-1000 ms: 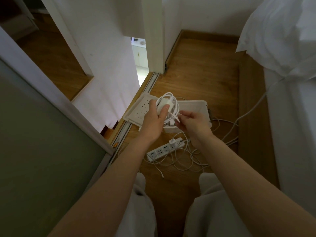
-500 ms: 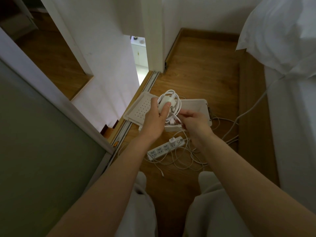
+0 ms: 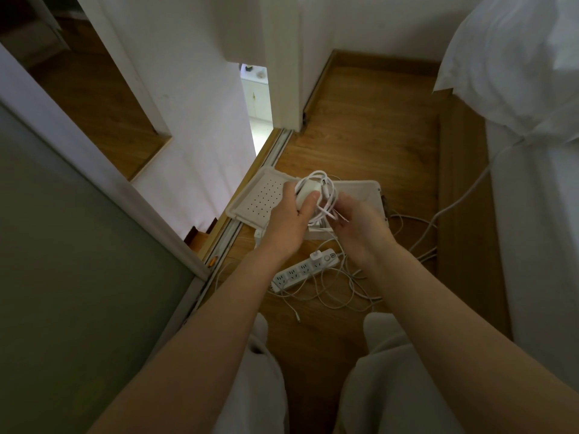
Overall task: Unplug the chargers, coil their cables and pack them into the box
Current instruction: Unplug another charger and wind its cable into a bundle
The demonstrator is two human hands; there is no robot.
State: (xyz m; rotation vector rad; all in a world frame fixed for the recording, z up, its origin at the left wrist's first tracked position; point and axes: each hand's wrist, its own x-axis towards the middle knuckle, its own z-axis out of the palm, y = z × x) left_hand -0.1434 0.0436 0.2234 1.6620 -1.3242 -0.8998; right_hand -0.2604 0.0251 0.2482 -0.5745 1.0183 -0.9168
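Grip: left hand (image 3: 286, 220) clasps charger (image 3: 305, 193) under thumb, right hand (image 3: 360, 231) pinches tail of its cable (image 3: 328, 195) | box (image 3: 374, 191) open just beyond grip | step: likely finishing coil | next: tuck tail, lower bundle into box; second charger (image 3: 316, 255) sits plugged in power strip (image 3: 297, 273) below grip

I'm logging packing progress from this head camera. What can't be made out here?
Head view:
- Box contents: hidden by left hand, right hand, charger and its cable.
- Cable's connector type: too small.
- Grey cord far end: hidden under bedding.
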